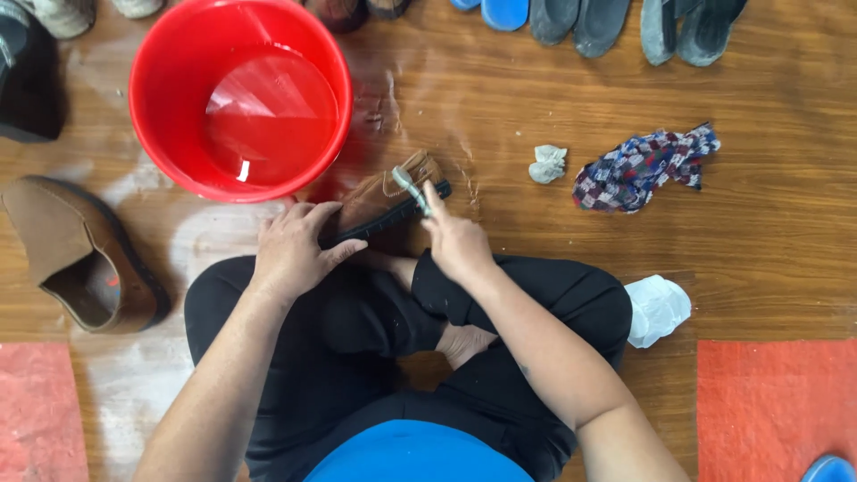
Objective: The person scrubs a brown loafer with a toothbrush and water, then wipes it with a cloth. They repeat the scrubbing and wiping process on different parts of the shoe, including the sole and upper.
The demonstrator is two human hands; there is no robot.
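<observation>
My left hand (293,247) grips a brown suede shoe (386,190) with a black sole, holding it on its side above my crossed legs. My right hand (455,239) is shut on a small grey brush (411,187) whose head rests against the shoe's sole edge. A red bucket (161,62) with water in it stands just beyond the shoe, on the wet wooden floor. The matching brown shoe (76,250) lies on the floor to my left.
A crumpled checked cloth (643,168) and a small white wad (547,163) lie to the right. A white bag (658,308) sits by my right knee. Several shoes and slippers (598,18) line the far edge. Red mats (772,406) flank me.
</observation>
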